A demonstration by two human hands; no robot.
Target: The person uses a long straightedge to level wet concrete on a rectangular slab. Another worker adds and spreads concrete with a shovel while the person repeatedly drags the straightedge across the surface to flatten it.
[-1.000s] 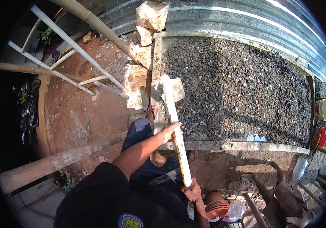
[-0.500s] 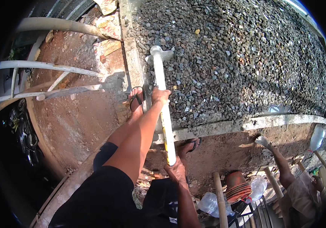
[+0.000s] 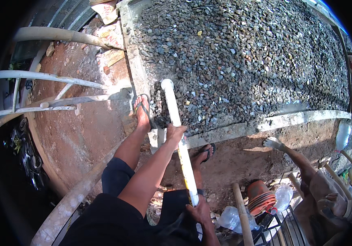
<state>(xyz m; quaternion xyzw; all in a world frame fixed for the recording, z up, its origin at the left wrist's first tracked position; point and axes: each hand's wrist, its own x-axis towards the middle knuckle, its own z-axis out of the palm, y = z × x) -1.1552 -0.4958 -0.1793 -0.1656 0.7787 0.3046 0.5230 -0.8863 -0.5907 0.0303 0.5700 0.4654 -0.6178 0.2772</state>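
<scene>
White pole [image 3: 186, 164] reached from my right hand [image 3: 199, 209] out over the near left corner of the gravel [image 3: 225, 74], crossing the concrete edging [image 3: 299, 121]. Looked straight and stiff, no flex expected. My guess: moderate weight, more of it toward the far end, so a one-handed hold would likely have sagged. Surface looked smooth, probably a bit slippery with dust or sweat; not fragile. Best hold: two hands well apart, one about midway to carry, one at the near end to steer. Matched what I had: left hand [image 3: 176, 133] with fingers curled round the shaft above the edging, right fingers wrapped round the near end. Couldn't tell how tight.

Vs half a second earlier: pole had come back toward me. Far end went from well out over the gravel to slightly beyond and right of my left foot [image 3: 142, 108]; both hands came nearer too. Flat plate at the far end showed then; couldn't make it out at this point.
</scene>
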